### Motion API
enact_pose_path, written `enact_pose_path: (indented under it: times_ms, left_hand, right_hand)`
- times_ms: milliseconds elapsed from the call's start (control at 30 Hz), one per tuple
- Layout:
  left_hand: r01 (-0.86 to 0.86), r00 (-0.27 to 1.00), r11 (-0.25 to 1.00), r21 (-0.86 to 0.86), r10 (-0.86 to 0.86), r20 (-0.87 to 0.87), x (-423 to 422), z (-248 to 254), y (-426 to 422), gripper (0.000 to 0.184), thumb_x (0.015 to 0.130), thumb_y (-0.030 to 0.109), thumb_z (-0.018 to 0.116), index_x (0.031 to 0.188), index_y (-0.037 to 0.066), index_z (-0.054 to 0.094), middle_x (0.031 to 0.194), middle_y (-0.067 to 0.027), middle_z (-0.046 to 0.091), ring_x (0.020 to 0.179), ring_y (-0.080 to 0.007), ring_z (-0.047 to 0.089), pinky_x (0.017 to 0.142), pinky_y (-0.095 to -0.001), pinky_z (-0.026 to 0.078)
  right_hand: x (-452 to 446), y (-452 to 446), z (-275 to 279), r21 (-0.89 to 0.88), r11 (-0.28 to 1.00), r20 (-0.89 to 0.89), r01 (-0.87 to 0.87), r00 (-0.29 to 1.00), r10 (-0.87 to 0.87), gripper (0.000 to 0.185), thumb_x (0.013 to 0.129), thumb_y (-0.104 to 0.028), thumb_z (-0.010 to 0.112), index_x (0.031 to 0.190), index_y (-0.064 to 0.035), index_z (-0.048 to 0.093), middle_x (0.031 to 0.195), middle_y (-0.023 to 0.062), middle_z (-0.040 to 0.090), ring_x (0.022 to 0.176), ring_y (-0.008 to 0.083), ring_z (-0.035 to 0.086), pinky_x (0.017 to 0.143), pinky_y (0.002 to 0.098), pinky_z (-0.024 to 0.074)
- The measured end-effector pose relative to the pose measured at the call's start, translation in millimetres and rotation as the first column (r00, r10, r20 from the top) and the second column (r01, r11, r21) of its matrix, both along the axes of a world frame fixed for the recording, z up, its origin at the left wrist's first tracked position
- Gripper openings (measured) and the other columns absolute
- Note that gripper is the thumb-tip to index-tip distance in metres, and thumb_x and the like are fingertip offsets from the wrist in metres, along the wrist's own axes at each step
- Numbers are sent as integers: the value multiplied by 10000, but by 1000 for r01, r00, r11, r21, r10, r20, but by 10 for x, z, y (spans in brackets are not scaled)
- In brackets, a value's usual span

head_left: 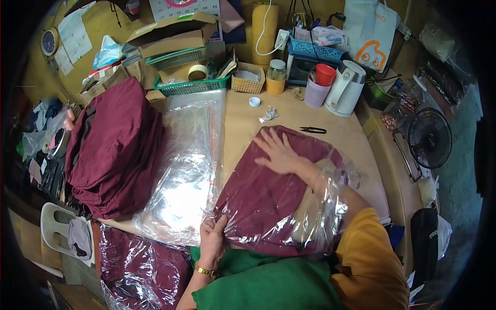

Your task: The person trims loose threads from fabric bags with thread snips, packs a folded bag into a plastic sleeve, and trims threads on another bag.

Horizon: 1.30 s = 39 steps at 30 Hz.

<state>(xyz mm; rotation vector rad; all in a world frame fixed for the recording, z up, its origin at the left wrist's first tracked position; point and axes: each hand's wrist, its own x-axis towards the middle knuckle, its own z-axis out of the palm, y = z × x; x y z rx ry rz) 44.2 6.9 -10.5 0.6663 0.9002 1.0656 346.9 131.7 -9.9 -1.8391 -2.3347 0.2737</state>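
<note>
Cloth [263, 194] with clear bag [330, 209] on table [243, 111], well right of stack [111, 150]. Left hand [213, 238] clamped on cloth's near corner, seemingly as anchor. Right hand [279, 155] flat on cloth's far part, fingers spread, gripping nothing, apparently keeping it smooth. Plastic [181, 155] just right of stack, probably for easy reach.

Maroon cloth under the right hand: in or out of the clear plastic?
In: glossy clear plastic covers the maroon cloth, its creases and highlights running across it.
</note>
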Motion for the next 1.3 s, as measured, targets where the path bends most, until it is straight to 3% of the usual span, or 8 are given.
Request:
enact_pose_path:
  times_ms: [233,333,500,633,867,1067,1167,1300]
  left_hand:
    - [170,938,981,96,-131,-320,-299,300,224,584,925,111,713,1411,-59,437,1186,-149,635,1036,-160,610,925,-285,491]
    - [286,880,947,144,-200,-431,-360,313,295,521,938,249,722,1296,-85,545,930,-99,697,832,-125,641,770,-268,523]
    - [517,672,843,-149,-508,-539,-302,527,436,384,969,358,659,982,-23,700,724,-40,670,640,-112,634,540,-252,520]
    - [426,760,866,263,-184,-623,-24,370,700,412,982,331,647,723,12,667,595,7,585,516,-74,504,469,-268,396]
    - [-126,917,856,501,293,-270,-303,1691,1089,242,982,250,647,810,80,637,690,17,611,480,-38,503,420,-179,353]
    - [-162,813,904,395,349,-466,-947,512,462,248,969,242,651,794,68,627,690,27,578,544,-69,477,490,-255,367]
    - [-170,858,963,207,248,-450,-1368,-68,44,308,976,274,640,900,-22,680,712,18,584,631,-110,505,593,-298,431]
    - [215,134,976,-27,-56,-989,-1718,496,-268,379,972,294,618,1094,-61,670,848,-179,719,761,-307,690,693,-417,513]
  right_hand:
    - [192,-1721,515,2,974,170,-226,960,223,549,924,-376,634,1389,-101,539,1590,155,326,1472,336,304,1136,611,262]
    - [898,-2499,580,-200,977,-482,71,861,-162,421,882,-195,663,1276,-54,617,1352,142,537,1250,293,526,1012,415,428]
    - [327,-2941,864,-249,948,-642,196,699,-313,332,867,-231,691,1133,-32,687,994,131,644,929,276,647,872,375,495]
    - [45,-2316,779,-394,865,-393,310,794,-463,272,900,-267,658,1024,-37,733,939,200,727,854,299,708,763,413,531]
    - [738,-1058,2429,192,933,-911,304,409,54,217,986,-201,612,953,1,684,777,97,711,656,151,685,566,284,537]
    - [1132,-1726,1399,-73,865,-675,496,614,-409,203,942,-205,677,911,-4,676,704,56,683,564,117,634,519,247,509]
    - [1632,-2354,464,-436,735,-832,520,79,-550,196,951,-184,657,935,11,656,698,43,663,524,124,607,527,265,543]
    - [1701,-2549,331,-507,784,-775,358,210,-597,192,968,-168,630,1016,17,647,819,81,687,662,143,666,642,282,576]
